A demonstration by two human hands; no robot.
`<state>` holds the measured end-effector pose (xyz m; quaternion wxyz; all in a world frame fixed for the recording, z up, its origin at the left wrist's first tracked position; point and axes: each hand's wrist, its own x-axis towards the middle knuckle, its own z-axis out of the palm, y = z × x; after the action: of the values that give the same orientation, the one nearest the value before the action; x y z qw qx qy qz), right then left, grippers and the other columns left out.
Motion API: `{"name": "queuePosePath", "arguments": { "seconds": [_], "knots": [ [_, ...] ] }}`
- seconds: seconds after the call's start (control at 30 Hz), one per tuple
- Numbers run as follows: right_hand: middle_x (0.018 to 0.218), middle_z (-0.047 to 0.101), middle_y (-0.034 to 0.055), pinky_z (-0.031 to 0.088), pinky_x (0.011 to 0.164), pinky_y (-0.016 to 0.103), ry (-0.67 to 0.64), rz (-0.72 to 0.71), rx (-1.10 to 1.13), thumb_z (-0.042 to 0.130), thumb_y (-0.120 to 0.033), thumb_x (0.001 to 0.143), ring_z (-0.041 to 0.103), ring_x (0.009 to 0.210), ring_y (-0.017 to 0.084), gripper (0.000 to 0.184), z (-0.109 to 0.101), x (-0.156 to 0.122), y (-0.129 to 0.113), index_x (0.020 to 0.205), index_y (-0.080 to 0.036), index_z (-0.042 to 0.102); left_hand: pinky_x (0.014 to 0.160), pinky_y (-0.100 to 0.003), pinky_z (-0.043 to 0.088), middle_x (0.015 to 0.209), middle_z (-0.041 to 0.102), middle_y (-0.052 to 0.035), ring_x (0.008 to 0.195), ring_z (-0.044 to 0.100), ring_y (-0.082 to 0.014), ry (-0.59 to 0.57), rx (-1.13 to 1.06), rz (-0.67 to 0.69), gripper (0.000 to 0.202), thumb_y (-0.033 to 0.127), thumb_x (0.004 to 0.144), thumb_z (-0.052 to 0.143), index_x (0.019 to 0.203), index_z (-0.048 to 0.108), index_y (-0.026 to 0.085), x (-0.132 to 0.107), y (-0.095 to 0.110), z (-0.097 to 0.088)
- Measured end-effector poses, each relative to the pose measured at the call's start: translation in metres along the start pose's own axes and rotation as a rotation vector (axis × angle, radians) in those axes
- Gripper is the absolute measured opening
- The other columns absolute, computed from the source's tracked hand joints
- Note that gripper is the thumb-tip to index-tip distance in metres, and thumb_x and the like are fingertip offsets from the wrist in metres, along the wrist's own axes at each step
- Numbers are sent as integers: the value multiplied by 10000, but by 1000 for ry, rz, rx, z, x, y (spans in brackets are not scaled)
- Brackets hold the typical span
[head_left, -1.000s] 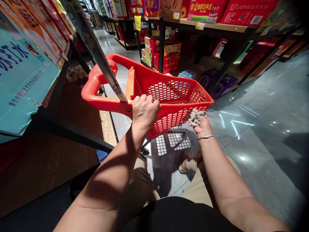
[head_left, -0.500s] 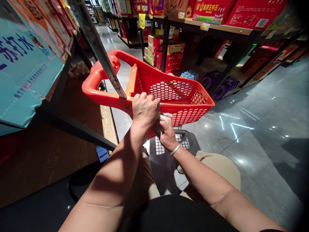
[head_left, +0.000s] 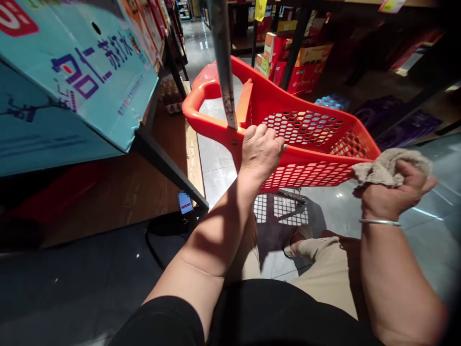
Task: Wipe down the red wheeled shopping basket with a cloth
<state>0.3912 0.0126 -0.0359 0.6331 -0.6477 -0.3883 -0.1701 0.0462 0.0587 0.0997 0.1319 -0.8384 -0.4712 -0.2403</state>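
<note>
An orange-red plastic shopping cart [head_left: 309,169] with honeycomb holes in its sides stands in front of me. My left hand [head_left: 262,150] grips the near top rim of its basket, close to the foot of a slanting metal pole [head_left: 226,72]. At the far right end of the same rim, my right hand [head_left: 392,194] clasps a crumpled greyish-beige cloth [head_left: 391,168], which touches the cart's corner or lies right beside it. A silver bangle circles that wrist. The inside of the basket shows only in part.
Light-blue cartons [head_left: 90,91] sit on a shelf at my left. A phone [head_left: 185,203] and a black bag [head_left: 167,230] are below it. Across the aisle, red gift boxes [head_left: 309,69] and bottle packs [head_left: 329,102] stand on low shelving. Shiny grey tiles [head_left: 428,250] form the floor.
My right hand has swept right with the cloth, from beside my left hand to the basket's far corner. The left hand keeps its hold on the rim. The view has shifted leftward.
</note>
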Motion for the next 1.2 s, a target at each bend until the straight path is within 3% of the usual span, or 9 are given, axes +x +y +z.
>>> {"name": "queuePosePath", "arguments": {
  "seconds": [0.1,0.37,0.47,0.63,0.73,0.83,0.93,1.1,1.2],
  "knots": [
    [1162,658,169,476,1053,491,-156,-82,-132,906,-275,682,671,1145,309,354,23,8,-27,1015,-212,804,1028,-491,370,971,706,-87,1093,548,-276,-8,-25,-14,461,422,1096,364,952,769,254,-1,1,0],
    [1364,644,94,458,1087,448,-644,-503,173,620,-155,863,596,1252,250,448,40,-62,-194,1288,-255,723,1079,-493,351,990,707,-92,1140,538,-283,5,-49,-19,416,379,1085,386,963,753,226,-2,1,-3],
    [1383,626,109,444,1066,442,-672,-501,58,651,-192,874,580,1234,255,424,39,-51,-183,1285,-264,724,1087,-474,348,981,704,-82,1125,546,-271,4,-48,-8,427,411,1088,392,950,747,218,-4,-4,-3],
    [1336,666,129,431,1045,452,-580,-481,-181,706,-271,885,591,1212,275,293,22,-6,-88,1168,-254,779,1085,-453,354,954,702,-52,1112,541,-250,4,-65,-31,435,449,1086,402,921,742,235,-4,-12,-2],
    [1263,698,147,440,1015,460,-471,-347,-343,787,-251,798,607,1193,301,310,10,18,-37,1108,-247,808,1096,-457,345,969,704,-51,1119,541,-253,-12,-61,-45,424,460,1077,418,929,747,239,-3,-15,-3],
    [1204,699,149,499,923,409,-418,-155,-373,880,-245,686,656,1069,281,408,7,30,-19,1090,-238,825,1120,-491,320,1010,710,-72,1158,541,-284,-27,-53,-58,380,481,1046,487,968,761,230,-2,-13,-6],
    [1218,686,150,511,933,397,-482,-116,-354,856,-220,720,665,1061,267,390,12,24,-42,1108,-234,824,1135,-539,292,1051,716,-99,1181,542,-323,-38,-58,-72,369,507,1008,552,1022,775,213,0,-3,-7],
    [1395,632,128,467,1065,474,-638,-338,-201,697,-249,879,580,1277,310,305,28,-19,-129,1173,-233,775,1119,-549,300,1104,724,-122,1142,568,-324,-134,-71,19,301,381,983,582,1136,764,197,5,23,9],
    [1486,573,94,477,1087,456,-755,-452,-107,605,-165,904,547,1322,299,462,37,-41,-166,1347,-274,682,1084,-508,330,1063,721,-127,1092,581,-306,-131,-70,39,268,253,976,534,1110,750,169,5,27,23]
  ]
}}
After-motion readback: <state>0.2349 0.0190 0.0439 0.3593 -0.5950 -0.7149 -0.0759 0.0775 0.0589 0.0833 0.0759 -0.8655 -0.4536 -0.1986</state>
